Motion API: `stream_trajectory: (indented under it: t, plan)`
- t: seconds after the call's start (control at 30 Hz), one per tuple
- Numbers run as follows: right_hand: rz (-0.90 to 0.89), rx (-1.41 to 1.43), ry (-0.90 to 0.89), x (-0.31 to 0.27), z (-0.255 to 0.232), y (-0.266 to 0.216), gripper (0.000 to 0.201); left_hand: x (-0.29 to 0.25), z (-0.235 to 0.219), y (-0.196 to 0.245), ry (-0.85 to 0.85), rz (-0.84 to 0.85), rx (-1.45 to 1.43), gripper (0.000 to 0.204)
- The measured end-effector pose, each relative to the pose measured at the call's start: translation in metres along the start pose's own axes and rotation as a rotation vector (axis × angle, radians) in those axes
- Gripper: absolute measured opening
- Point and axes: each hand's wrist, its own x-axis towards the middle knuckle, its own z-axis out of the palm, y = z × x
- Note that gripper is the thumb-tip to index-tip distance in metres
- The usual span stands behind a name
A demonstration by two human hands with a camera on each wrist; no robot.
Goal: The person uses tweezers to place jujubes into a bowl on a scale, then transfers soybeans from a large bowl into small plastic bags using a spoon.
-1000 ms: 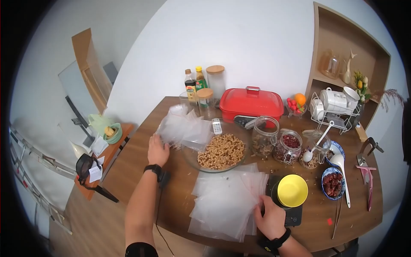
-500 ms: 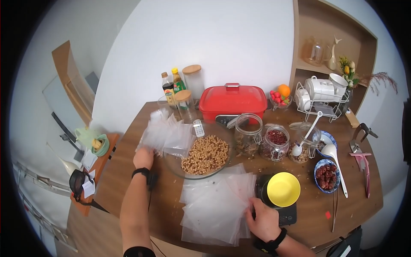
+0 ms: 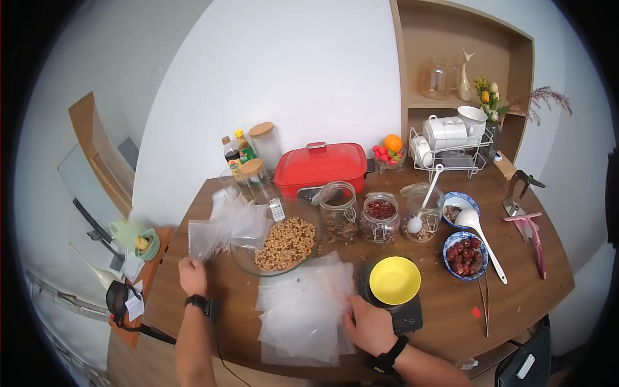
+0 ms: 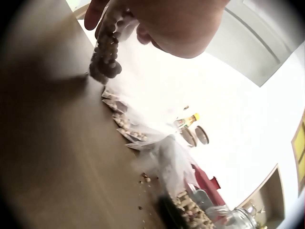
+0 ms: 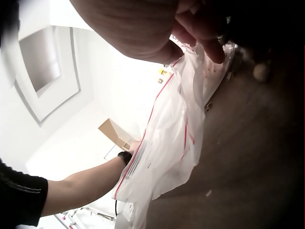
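My left hand (image 3: pixel 193 277) is at the near left corner of a pile of clear bags (image 3: pixel 222 222). In the left wrist view, the fingers of that hand (image 4: pixel 167 21) hold a bag filled with beans (image 4: pixel 106 55), and more filled bags (image 4: pixel 125 119) lie beyond it. My right hand (image 3: pixel 371 326) pinches the right edge of a stack of flat bags (image 3: pixel 302 313). The right wrist view shows this hand (image 5: pixel 147 28) gripping red-lined bags (image 5: pixel 174 129). Behind the stack, a glass bowl holds tan beans (image 3: pixel 285 244).
Right of the stack, a yellow bowl (image 3: pixel 394 280) stands on a black scale (image 3: pixel 406 316). Farther back are glass jars (image 3: pixel 379 222), a red cooker (image 3: pixel 320 164) and lidded canisters (image 3: pixel 265 145). At right are a bowl of dates (image 3: pixel 465 255), a white ladle (image 3: pixel 483 242) and tongs (image 3: pixel 484 309).
My left hand has moved toward the near left of the bag pile, and a bag there now extends outward. My right hand stays on the stack's right edge. The head view has turned right.
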Motion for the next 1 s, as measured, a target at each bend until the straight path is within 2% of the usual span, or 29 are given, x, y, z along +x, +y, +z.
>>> stream_trajectory:
  t: [0.07,0.13,0.2,0.3,0.37,0.43,0.47,0.57,0.63,0.67,0.7,0.77,0.8,0.9,1.0]
  plan:
    - [-0.022,0.01,0.019,0.0,-0.001,0.0,0.029,-0.015,-0.03,0.009,0.098,0.004,-0.162,0.027]
    - [-0.024,0.001,0.007,-0.001,-0.002,0.001,0.027,-0.031,-0.068,0.019,0.016,-0.013,-0.237,0.027]
    - [-0.015,-0.016,0.003,-0.002,-0.003,-0.002,0.026,-0.047,-0.084,0.013,-0.027,0.022,-0.355,0.026]
    - [0.008,-0.092,0.022,-0.003,-0.007,-0.008,0.026,-0.084,-0.126,0.07,-0.032,0.046,-0.655,0.026]
    - [0.011,-0.184,0.055,-0.003,-0.011,-0.015,0.027,-0.103,-0.144,0.104,-0.018,0.12,-0.683,0.025]
    - [-0.1,-0.197,0.191,0.0,-0.019,-0.02,0.031,-0.122,-0.152,0.127,-0.02,0.165,-0.702,0.022]
    - [-0.154,-0.204,0.261,0.0,-0.022,-0.021,0.033,-0.13,-0.154,0.141,0.01,0.259,-0.664,0.02]
    - [-0.17,0.081,0.123,-0.005,-0.024,-0.016,0.048,-0.159,-0.168,0.199,0.045,0.601,-0.501,0.013]
    - [-0.107,0.495,-0.094,-0.006,-0.025,-0.017,0.059,-0.192,-0.165,0.22,-0.137,0.73,-0.409,0.01]
    - [-0.069,0.701,-0.204,-0.007,-0.025,-0.017,0.064,-0.205,-0.165,0.234,-0.168,0.805,-0.475,0.009]
    - [-0.099,0.719,-0.212,-0.007,-0.025,-0.016,0.066,-0.216,-0.164,0.248,-0.2,0.88,-0.541,0.013]
    - [-0.161,0.757,-0.231,-0.007,-0.025,-0.013,0.071,-0.239,-0.15,0.264,-0.245,0.914,-0.498,0.025]
    - [-0.1,0.808,-0.296,-0.006,-0.034,-0.016,0.071,-0.243,-0.149,0.27,-0.269,0.932,-0.473,0.031]
    - [0.003,0.963,-0.21,-0.003,-0.031,-0.014,0.06,-0.239,-0.158,0.283,-0.49,0.901,-0.561,0.045]
    - [0.086,0.953,-0.152,0.002,-0.034,-0.007,0.05,-0.229,-0.151,0.274,-0.58,0.904,-0.743,0.044]
